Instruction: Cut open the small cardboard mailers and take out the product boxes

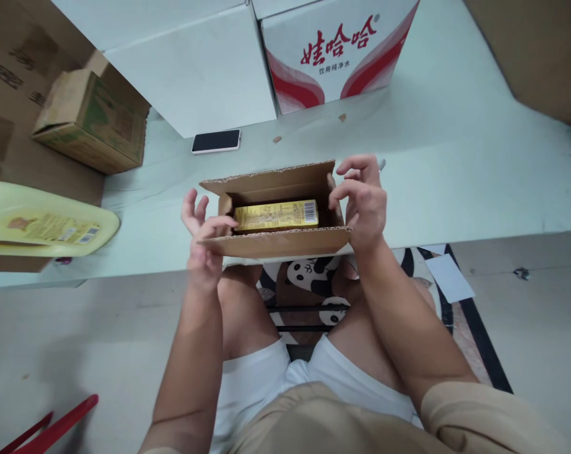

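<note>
An open cardboard box (276, 247) sits near the front edge of the table, its two long flaps raised. Inside lies a small yellow carton (273, 215) with a barcode at its right end. My left hand (204, 243) grips the box's left end, one finger reaching over the short flap to the inside. At the opposite end, my right hand (364, 205) has its fingers bent around the short right flap. The carton's lower part is hidden by the near flap.
A phone (216, 141) lies behind the box, before white cartons (195, 69) and a red-and-white water carton (337, 57). Leftward are a yellow bottle (48, 221) and a brown box (96, 120). Cardboard scraps (277, 139) lie on the table (455, 164).
</note>
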